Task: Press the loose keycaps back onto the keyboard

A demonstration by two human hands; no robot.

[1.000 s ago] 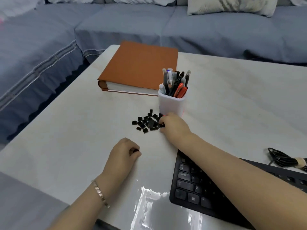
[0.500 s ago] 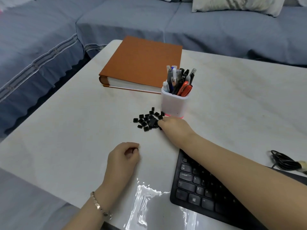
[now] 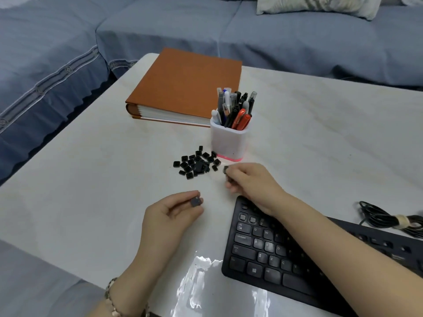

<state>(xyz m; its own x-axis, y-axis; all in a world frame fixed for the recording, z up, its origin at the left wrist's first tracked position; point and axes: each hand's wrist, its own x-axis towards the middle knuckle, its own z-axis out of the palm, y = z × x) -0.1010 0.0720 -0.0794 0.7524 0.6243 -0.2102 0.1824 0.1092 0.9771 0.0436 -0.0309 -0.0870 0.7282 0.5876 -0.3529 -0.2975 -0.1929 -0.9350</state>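
**Two keycaps picked up, none seated yet**

Pinched between thumb and fingertips of the left grip [image 3: 169,216]: one dark keycap [image 3: 196,201], held just above the table [image 3: 91,179], flat top turned up toward the camera. Curled round a second keycap [image 3: 226,169] at the fingertips of the right grip [image 3: 249,181], beyond the far left corner of the keyboard [image 3: 274,255]; too blurred to tell which way that one faces. Heaped on the table just left of the pen holder [image 3: 229,140], at its base: the remaining loose keycaps [image 3: 195,164], lying at all angles.

Probably light, stiff plastic with a smooth top and a hollow underside, so easy to drop or flick away. Best taken by two opposite side walls, leaving the top free for a pressing fingertip. Likely fragile at the clips beneath, so press straight down, never at a slant.

Near square in outline, with no marked long axis on the left-held cap; legend too small to read. Laid with its long axis running from the middle foreground out to the right edge of view, the keyboard, with legends upright toward the person. Worth turning each cap to read the same way before seating. Seemingly bare spots among the rows farther right, partly hidden under the right forearm.
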